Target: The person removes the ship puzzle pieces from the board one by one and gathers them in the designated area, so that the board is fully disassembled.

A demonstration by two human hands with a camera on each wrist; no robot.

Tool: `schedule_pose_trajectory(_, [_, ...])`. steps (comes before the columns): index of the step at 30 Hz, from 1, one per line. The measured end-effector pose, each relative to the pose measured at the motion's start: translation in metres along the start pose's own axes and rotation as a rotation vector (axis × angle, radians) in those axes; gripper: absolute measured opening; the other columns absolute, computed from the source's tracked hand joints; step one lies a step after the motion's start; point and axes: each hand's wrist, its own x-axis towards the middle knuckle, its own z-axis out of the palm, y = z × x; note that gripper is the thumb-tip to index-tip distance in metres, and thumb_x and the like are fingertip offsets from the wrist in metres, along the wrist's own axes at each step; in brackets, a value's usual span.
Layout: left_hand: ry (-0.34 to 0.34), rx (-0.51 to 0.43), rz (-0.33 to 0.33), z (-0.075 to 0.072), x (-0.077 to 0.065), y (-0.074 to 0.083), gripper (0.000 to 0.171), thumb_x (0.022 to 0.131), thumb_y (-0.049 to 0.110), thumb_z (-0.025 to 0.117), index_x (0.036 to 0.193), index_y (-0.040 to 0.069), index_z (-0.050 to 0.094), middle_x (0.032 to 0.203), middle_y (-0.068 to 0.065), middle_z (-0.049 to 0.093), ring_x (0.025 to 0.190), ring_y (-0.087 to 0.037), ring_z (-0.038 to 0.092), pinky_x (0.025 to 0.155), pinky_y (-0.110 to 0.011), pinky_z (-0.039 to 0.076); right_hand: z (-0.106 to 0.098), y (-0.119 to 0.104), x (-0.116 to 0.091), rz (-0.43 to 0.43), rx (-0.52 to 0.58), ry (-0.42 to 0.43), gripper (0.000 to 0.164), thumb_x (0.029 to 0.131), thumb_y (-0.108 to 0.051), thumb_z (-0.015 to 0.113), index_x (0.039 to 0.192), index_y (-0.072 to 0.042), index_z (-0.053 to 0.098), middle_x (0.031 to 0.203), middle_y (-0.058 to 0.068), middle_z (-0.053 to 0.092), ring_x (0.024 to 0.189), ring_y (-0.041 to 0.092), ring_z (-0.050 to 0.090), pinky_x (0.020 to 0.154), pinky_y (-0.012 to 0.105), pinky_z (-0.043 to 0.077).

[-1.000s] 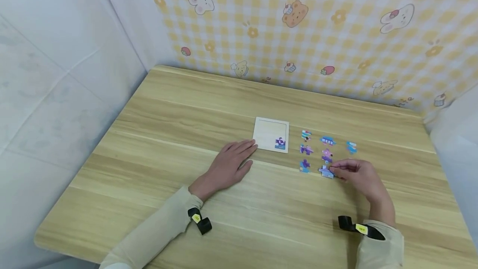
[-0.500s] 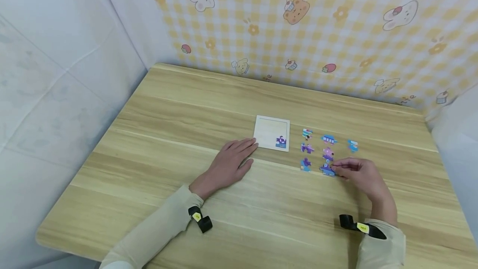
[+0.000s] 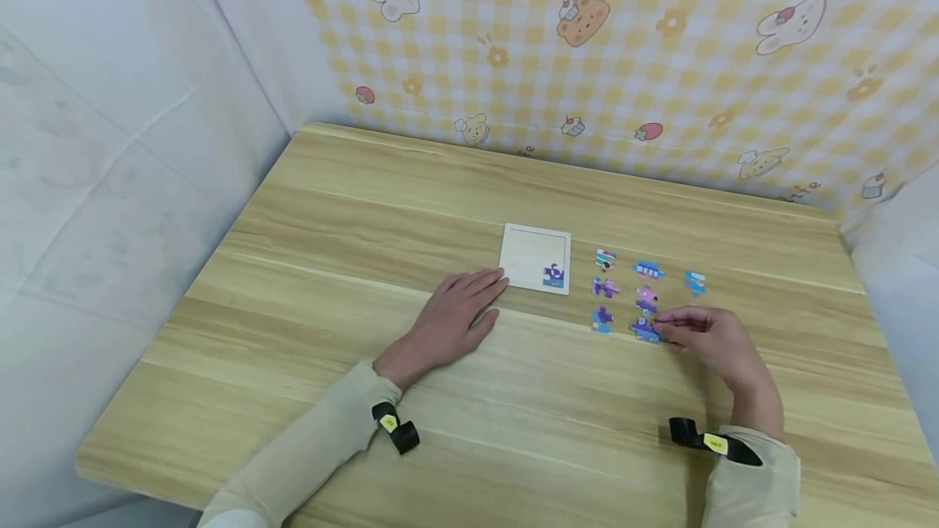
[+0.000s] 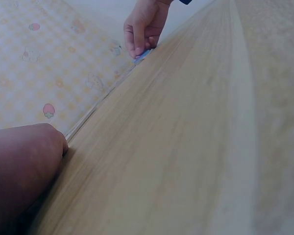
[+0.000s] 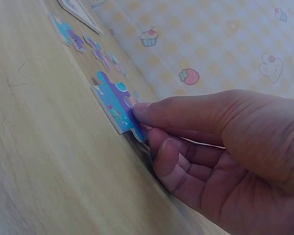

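Observation:
In the head view my right hand [image 3: 707, 338] pinches a blue and purple jigsaw piece [image 3: 645, 329] by its right edge. The right wrist view shows the thumb on top of that piece [image 5: 113, 105] and fingers under it, with its near edge tipped up from the wood. My left hand [image 3: 449, 324] lies flat on the table, fingertips at the lower left corner of a square white puzzle tray [image 3: 522, 285]. One purple and blue piece [image 3: 553, 275] sits in the tray's lower right corner. Just above the pinched piece lies a pink and purple piece [image 3: 646, 298].
Right of the tray, loose jigsaw pieces lie in rough columns: a striped one [image 3: 605, 260], a purple one [image 3: 605, 287], a purple and blue one [image 3: 602, 319], a blue one [image 3: 649, 270] and another blue one [image 3: 694, 282]. A checked cloth [image 3: 513, 47] hangs behind the wooden table [image 3: 367, 210].
The pinched jigsaw piece has lost its pale glare and shows deeper blue, its tilt slightly altered. Both hands hold nearly the same places; the head view has shifted a little.

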Motion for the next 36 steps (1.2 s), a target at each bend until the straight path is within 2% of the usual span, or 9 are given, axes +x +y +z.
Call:
schedule_pose_trajectory(18, [0.004,-0.006,-0.003,0.001,0.000,0.000,0.051,0.109,0.031,0.046,0.156,0.011,0.047,0.163,-0.003,0.042,0.152,-0.019,0.035,0.123,-0.043,0.026,-0.005,-0.001,-0.004,-0.005,0.028,-0.010,0.034,0.098,-0.021,0.074,0.118,0.006,0.073,0.103,0.005,0.078,0.084,0.004,0.070,0.072,0.023,0.058])
schedule_pose_trajectory(24, [0.007,-0.007,-0.005,-0.001,-0.001,0.000,0.051,0.109,0.031,0.047,0.156,0.011,0.048,0.162,-0.003,0.043,0.152,-0.019,0.035,0.122,-0.043,0.027,-0.006,-0.009,-0.004,-0.029,-0.004,0.002,0.032,0.098,-0.021,0.074,0.116,0.006,0.074,0.102,0.007,0.078,0.085,0.003,0.069,0.072,0.021,0.057])
schedule_pose_trajectory(30, [0.009,0.000,-0.005,-0.002,-0.002,0.000,0.051,0.109,0.032,0.046,0.156,0.011,0.047,0.163,-0.003,0.042,0.152,-0.019,0.035,0.122,-0.043,0.027,0.004,-0.022,0.006,-0.057,0.007,0.003,0.037,0.102,-0.028,0.068,0.118,0.006,0.073,0.100,0.005,0.076,0.084,0.003,0.067,0.072,0.021,0.058])
schedule_pose_trajectory(36, [0.013,-0.019,0.007,-0.002,-0.002,0.001,0.051,0.109,0.031,0.047,0.156,0.011,0.047,0.163,-0.003,0.042,0.152,-0.019,0.035,0.122,-0.044,0.027,0.024,-0.038,0.020,-0.159,0.062,-0.006,0.030,0.104,-0.022,0.064,0.118,0.004,0.072,0.097,0.012,0.072,0.081,0.010,0.067,0.070,0.024,0.059])
